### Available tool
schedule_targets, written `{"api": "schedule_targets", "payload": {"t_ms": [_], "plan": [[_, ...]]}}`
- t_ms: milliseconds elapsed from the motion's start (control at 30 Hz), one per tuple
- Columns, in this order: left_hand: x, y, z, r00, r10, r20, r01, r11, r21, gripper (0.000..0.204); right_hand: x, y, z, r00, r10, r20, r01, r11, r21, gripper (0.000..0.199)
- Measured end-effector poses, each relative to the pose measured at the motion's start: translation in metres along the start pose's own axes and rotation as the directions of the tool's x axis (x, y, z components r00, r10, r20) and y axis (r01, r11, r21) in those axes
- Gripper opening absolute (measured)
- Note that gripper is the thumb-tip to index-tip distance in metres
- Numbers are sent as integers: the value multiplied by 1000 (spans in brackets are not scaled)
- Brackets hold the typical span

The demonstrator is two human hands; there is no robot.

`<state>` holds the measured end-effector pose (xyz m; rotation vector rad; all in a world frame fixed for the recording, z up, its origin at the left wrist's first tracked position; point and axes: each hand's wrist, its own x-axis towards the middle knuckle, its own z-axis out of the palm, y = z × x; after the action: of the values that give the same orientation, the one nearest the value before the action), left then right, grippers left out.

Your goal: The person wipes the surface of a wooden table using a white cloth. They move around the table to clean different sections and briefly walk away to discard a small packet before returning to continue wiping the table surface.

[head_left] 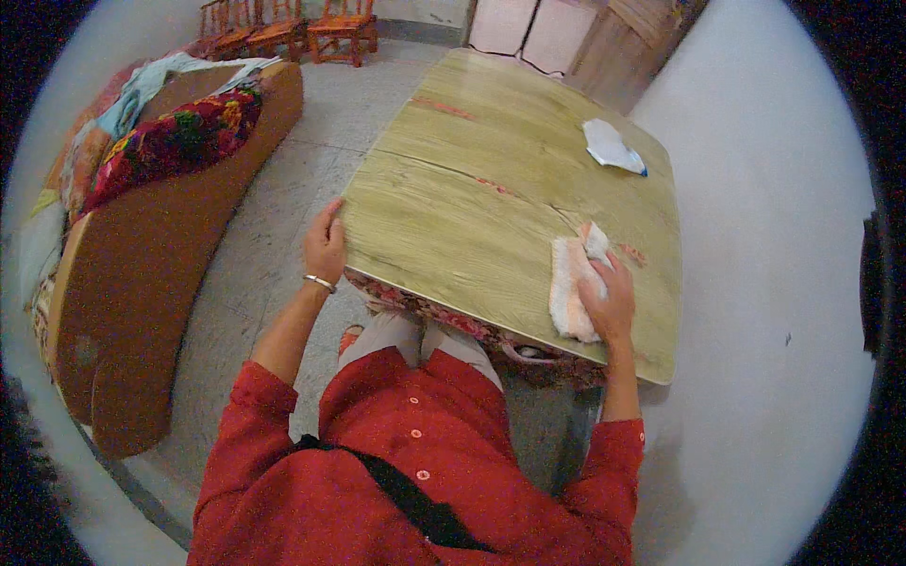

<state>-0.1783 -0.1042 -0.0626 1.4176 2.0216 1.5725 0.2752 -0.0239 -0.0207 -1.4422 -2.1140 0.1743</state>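
Note:
My right hand (609, 300) presses a white and peach cloth (571, 283) onto the tabletop near its right end. Its fingers are closed over part of the bunched cloth, and the rest spreads flat to the left. At the near left corner, my left hand (326, 247), with a bracelet at the wrist, grips the edge of the table (453, 208). The tabletop is yellow-green with a wood-grain pattern and a few reddish patches.
A crumpled white and blue packet (613, 147) lies on the table's far right. A white wall (764, 208) stands close on the right. To the left is a brown sofa (151, 255) with a red floral cover (179, 141); wooden chairs (340, 30) stand at the back.

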Motion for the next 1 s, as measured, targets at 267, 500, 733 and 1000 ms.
{"api": "schedule_targets", "payload": {"t_ms": [267, 500, 733, 1000], "plan": [[-3, 2, -3, 999, -35, -36, 33, 998, -60, 33, 16, -9, 10, 999, -36, 26, 38, 996, -80, 37], [6, -3, -6, 993, -117, 6, 117, 987, -106, 38, 35, -29, 19, 994, -61, 95, 67, 996, -59, 40], [8, -5, -1, 960, -271, 74, 279, 948, -153, 42, 33, -16, 30, 992, -92, 89, 99, 992, -77, 39], [23, 12, -4, 925, -287, 249, 288, 957, 33, 44, 49, -32, 18, 986, -11, 168, 27, 996, -89, 40]]}}
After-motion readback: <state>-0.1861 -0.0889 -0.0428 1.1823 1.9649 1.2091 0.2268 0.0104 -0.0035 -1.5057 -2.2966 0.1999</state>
